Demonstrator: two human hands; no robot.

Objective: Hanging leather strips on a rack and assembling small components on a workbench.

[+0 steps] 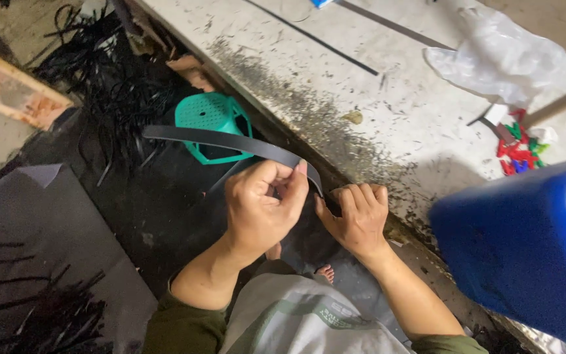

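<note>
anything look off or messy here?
Yes. Black shavings are strewn along the workbench edge, and cut black strips lie tangled on the floor. Both hands, left hand and right hand, grip a black strip.

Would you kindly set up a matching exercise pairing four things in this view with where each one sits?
Things:
1. black strip
2. teal stool
3. blue container
4. clear plastic bag

Places:
A. lower right, at the bench edge
B. on the floor beside the bench
C. top right, on the bench surface
D. held in both hands, left hand and right hand

Pairs: 1-D, 2-B, 3-A, 4-C
</note>
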